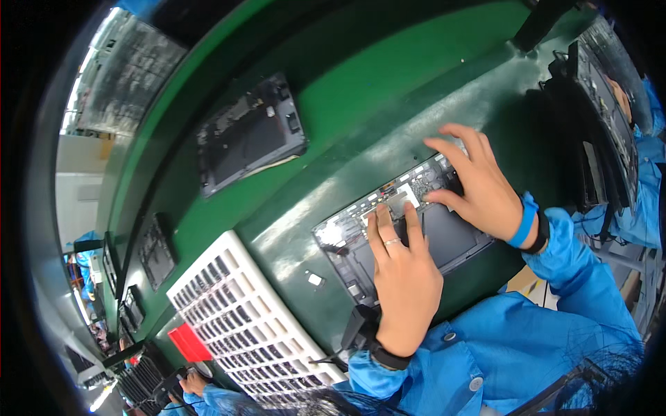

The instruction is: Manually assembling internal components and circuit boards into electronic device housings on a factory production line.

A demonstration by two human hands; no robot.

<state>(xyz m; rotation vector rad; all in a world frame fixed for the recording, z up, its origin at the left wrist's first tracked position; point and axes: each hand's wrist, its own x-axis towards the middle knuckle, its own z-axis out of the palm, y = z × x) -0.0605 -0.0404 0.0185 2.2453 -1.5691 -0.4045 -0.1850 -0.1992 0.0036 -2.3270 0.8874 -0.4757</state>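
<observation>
Both hands are over a coverless laptop base (447,227), its long axis running from 8 to 2 o'clock.
The exposed circuit board (418,186) lies at 12 o'clock from the left hand (408,284) and 9 o'clock from the right hand (489,191); the left is nearer, its extended fingertips resting on or just over a silver plate (397,201) there, slightly spread and grasping nothing visible. The right holds thumb and forefinger wide apart, nothing between them; whether its thumb touches the board is unclear. A white gridded tray (244,255) sits at 8 o'clock from the base, another laptop base (243,145) at 10.
</observation>
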